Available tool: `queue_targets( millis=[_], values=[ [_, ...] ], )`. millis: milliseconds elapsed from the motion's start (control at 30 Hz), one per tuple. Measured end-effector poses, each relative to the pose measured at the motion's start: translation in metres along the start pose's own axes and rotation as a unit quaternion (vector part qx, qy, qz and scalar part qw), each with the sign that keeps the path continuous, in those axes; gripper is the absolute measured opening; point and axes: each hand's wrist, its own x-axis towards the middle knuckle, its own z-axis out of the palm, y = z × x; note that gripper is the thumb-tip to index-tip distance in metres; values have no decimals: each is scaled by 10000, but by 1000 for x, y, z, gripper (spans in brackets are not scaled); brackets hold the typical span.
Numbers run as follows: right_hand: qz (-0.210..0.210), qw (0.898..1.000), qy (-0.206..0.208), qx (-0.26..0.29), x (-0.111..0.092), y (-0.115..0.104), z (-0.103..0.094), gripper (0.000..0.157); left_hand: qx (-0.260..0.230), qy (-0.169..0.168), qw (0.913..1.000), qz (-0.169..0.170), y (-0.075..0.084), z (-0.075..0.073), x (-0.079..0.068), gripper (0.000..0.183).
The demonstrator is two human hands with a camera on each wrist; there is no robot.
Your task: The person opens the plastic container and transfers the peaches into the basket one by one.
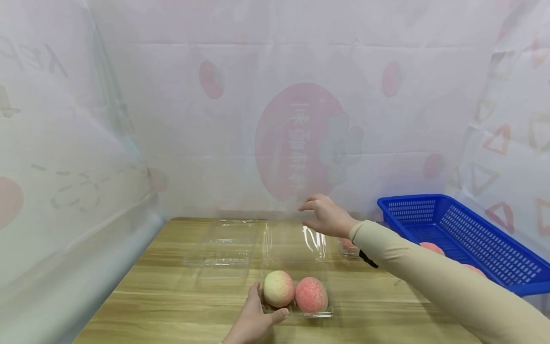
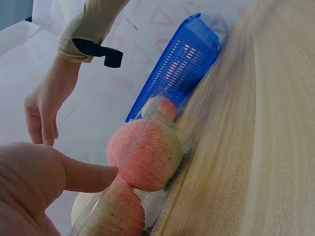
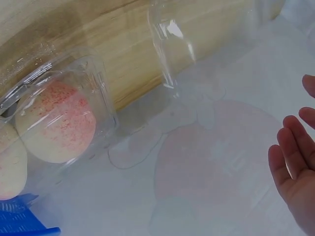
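Observation:
Two peaches, one pale yellow (image 1: 278, 289) and one pink (image 1: 311, 295), sit side by side in a clear plastic box (image 1: 320, 315) on the table. Its hinged lid (image 1: 294, 243) stands open toward the back. My left hand (image 1: 252, 316) grips the box's front left corner, thumb (image 2: 91, 176) on the rim and the other fingers along the left side. Above the lid, my right hand (image 1: 328, 217) hangs in the air with loosely bent fingers and holds nothing. The right wrist view shows its fingers (image 3: 295, 142) apart from everything.
Left of the box lies another clear plastic box (image 1: 223, 260), opened, without fruit. Behind my right forearm, a clear box with peaches (image 1: 349, 246) is partly hidden. A blue basket (image 1: 494, 229) stands at the right, with peaches (image 1: 431, 247) partly behind the sleeve. A printed cloth (image 1: 193, 119) hangs behind the table.

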Motion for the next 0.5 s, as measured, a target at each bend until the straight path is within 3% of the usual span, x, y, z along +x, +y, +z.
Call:
queue_targets(
  millis=[500],
  values=[
    [7,9994,-231,256,-5,1,3,33,1,37,10000,43,1,1,-1,102]
  ],
)
